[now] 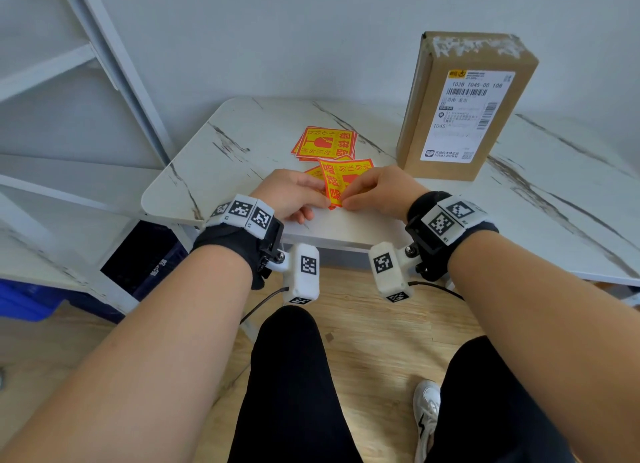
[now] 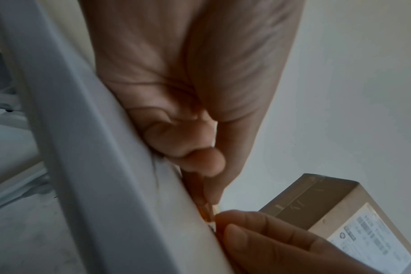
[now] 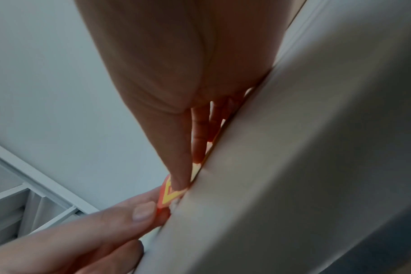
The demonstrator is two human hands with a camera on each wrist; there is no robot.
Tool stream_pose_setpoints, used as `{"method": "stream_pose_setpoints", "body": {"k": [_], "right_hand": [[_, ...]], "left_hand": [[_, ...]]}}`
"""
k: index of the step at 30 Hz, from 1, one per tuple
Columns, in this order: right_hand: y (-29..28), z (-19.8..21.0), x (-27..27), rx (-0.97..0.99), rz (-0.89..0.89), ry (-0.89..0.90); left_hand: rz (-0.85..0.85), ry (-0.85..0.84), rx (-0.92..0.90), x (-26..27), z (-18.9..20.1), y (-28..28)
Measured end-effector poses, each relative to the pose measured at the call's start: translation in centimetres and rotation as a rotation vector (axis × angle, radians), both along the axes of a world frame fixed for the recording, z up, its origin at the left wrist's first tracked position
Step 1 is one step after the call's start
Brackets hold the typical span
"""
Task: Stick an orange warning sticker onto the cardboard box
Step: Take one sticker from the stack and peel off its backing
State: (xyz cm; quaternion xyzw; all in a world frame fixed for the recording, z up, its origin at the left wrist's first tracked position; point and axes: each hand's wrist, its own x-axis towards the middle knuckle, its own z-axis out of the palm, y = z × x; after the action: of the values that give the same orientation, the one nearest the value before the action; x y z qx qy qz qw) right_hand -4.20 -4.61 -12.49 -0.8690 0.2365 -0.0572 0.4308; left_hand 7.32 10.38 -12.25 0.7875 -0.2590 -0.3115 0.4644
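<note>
An orange and yellow warning sticker (image 1: 341,178) lies tilted just above the marble table's near edge, held by both hands. My left hand (image 1: 294,194) pinches its near left corner, and my right hand (image 1: 377,190) pinches the same corner from the right. In the right wrist view the sticker's corner (image 3: 168,194) shows between my right thumb and the left hand's fingertips (image 3: 142,213). The cardboard box (image 1: 464,105) stands upright at the back right, its white shipping label (image 1: 467,116) facing me. In the left wrist view the box (image 2: 336,204) appears behind my hands.
A small stack of the same orange stickers (image 1: 327,143) lies on the white marble table (image 1: 242,140) behind my hands. A grey shelf frame (image 1: 104,57) stands at the left, with blue crates (image 1: 31,299) below. My legs and a white shoe are under the table edge.
</note>
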Motion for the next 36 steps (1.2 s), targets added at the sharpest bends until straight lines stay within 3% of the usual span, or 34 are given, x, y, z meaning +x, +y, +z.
{"method": "stream_pose_setpoints", "body": {"k": [5, 12, 16, 22, 26, 31, 36], "right_hand": [[0.3, 0.2, -0.1, -0.051, 0.028, 0.009], [0.8, 0.4, 0.0, -0.096, 0.043, 0.012], [1.1, -0.2, 0.4, -0.226, -0.024, 0.018], [1.4, -0.5, 0.1, -0.263, -0.056, -0.043], [1.2, 0.0, -0.5, -0.209, -0.042, -0.060], [0.9, 0.4, -1.7, -0.291, 0.023, -0.058], [0.3, 0.7, -2.8, -0.424, 0.014, -0.110]], "left_hand": [[0.008, -0.073, 0.011, -0.2, -0.1, 0.0], [-0.020, -0.053, 0.034, 0.1, -0.2, -0.4], [-0.004, 0.024, 0.003, 0.2, -0.1, -0.5], [0.076, 0.205, -0.050, -0.4, 0.9, -0.9], [0.150, 0.173, -0.057, 0.0, 0.4, -1.4], [0.291, 0.098, -0.021, 0.3, 0.5, -1.7], [0.255, 0.136, -0.041, 0.6, 0.4, -1.6]]}}
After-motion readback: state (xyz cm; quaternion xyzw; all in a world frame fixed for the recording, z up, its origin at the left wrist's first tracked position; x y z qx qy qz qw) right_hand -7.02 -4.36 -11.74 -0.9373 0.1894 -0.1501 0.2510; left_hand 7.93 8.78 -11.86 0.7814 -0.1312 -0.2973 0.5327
